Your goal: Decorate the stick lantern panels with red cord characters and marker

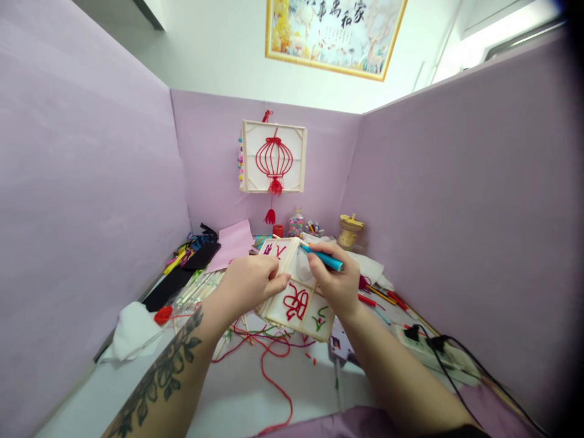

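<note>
My right hand (338, 281) grips a blue marker pen (329, 261), its tip end at the upper panel of a small wooden-framed box lantern (277, 311). The box is tilted, with white panels divided by thin wooden strips. A red yarn character (296, 302) is on one panel, and a green and red design (320, 319) sits beside it. Closed at the lantern's left side, my left hand (253, 280) steadies it, the thumb resting along the panel. Most of the left fingertips are hidden.
A finished-looking lantern (274, 159) hangs on the back partition. Red cord (278, 386) trails over the table. Left lie a red yarn ball (163, 314) and white cloth (134, 331); right, a power strip (433, 353) with cables. A bottle of beads (296, 224) stands behind.
</note>
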Motion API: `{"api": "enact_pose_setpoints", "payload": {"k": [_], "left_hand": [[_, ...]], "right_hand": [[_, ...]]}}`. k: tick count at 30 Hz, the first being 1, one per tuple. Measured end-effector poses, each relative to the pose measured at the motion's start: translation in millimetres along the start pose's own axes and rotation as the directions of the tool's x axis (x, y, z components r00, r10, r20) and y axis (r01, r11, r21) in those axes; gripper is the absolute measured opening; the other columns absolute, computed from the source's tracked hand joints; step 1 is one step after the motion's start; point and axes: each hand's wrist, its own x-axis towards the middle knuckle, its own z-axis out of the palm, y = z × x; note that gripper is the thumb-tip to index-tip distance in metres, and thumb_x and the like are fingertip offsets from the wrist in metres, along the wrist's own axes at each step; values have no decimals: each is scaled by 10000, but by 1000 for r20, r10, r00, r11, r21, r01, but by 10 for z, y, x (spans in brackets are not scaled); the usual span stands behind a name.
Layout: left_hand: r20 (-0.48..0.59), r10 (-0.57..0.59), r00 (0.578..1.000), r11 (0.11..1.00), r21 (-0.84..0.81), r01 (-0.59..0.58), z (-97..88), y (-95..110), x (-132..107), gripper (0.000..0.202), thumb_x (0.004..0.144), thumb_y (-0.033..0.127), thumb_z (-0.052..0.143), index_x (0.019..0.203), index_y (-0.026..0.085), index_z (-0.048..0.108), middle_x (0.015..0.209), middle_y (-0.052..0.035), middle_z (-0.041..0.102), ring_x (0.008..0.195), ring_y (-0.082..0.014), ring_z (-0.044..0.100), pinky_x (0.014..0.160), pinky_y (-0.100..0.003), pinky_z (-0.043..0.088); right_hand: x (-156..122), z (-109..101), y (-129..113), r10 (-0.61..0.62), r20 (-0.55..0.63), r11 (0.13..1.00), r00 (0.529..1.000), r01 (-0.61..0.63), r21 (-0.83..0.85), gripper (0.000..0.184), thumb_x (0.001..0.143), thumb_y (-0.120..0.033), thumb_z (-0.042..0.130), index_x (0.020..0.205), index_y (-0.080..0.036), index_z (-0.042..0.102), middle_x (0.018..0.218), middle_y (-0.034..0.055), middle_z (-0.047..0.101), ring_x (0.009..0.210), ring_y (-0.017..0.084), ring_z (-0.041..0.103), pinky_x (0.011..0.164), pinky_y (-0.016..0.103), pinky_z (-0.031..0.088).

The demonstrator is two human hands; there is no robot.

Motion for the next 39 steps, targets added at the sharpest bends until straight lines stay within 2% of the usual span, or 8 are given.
{"api": "enact_pose_setpoints", "payload": {"k": [27, 39], "left_hand": [[-20, 13, 1000, 1000, 10, -13, 20, -8, 0, 328, 859, 409, 509, 634, 174, 552, 629, -19, 616, 595, -135, 503, 556, -264, 271], [18, -17, 1000, 1000, -10, 18, 1, 13, 1, 318, 860, 402, 508, 642, 173, 543, 642, -17, 605, 616, -139, 493, 577, -267, 272]], "right_hand": [[-4, 16, 12, -55, 13, 998, 998, 56, -34, 118, 808, -262, 622, 905, -242, 687, 858, 21, 723, 770, 189, 670, 731, 338, 546], [-11, -8, -1, -79, 2, 997, 997, 79, -14, 102, 795, -209, 618, 878, -234, 671, 824, 12, 705, 740, 180, 655, 713, 331, 540]]}}
